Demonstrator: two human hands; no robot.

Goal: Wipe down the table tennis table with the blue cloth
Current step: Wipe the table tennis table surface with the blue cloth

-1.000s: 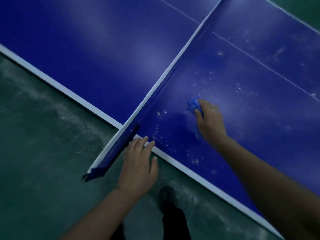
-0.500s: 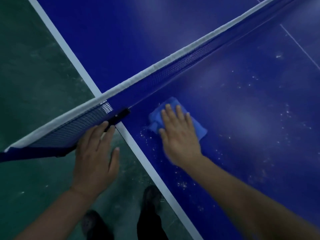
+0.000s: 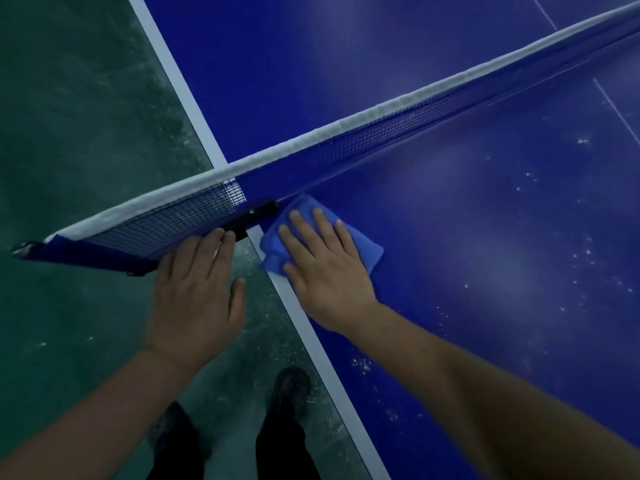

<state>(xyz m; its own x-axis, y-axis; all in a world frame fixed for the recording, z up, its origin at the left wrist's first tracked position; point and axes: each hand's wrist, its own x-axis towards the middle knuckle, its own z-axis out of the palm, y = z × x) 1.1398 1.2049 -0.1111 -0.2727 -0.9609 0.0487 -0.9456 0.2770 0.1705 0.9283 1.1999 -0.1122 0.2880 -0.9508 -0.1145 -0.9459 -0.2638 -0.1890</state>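
Note:
The blue cloth (image 3: 369,249) lies flat on the dark blue table tennis table (image 3: 485,220), at the table's white side edge just below the net. My right hand (image 3: 323,268) presses on the cloth with straight, spread fingers and covers most of it. My left hand (image 3: 197,289) hangs flat beside the table, over the floor, its fingertips touching the underside of the net's overhanging end. White dust specks are scattered over the table half to the right of the cloth.
The net (image 3: 346,140) with its white top band crosses the table diagonally; its black clamp (image 3: 252,218) grips the table edge next to the cloth. Green floor (image 3: 69,133) lies to the left. My two shoes (image 3: 287,386) stand beside the table edge.
My right hand has slid the cloth closer to the net clamp and the white side edge. The view has shifted, and my left hand stays by the net's end.

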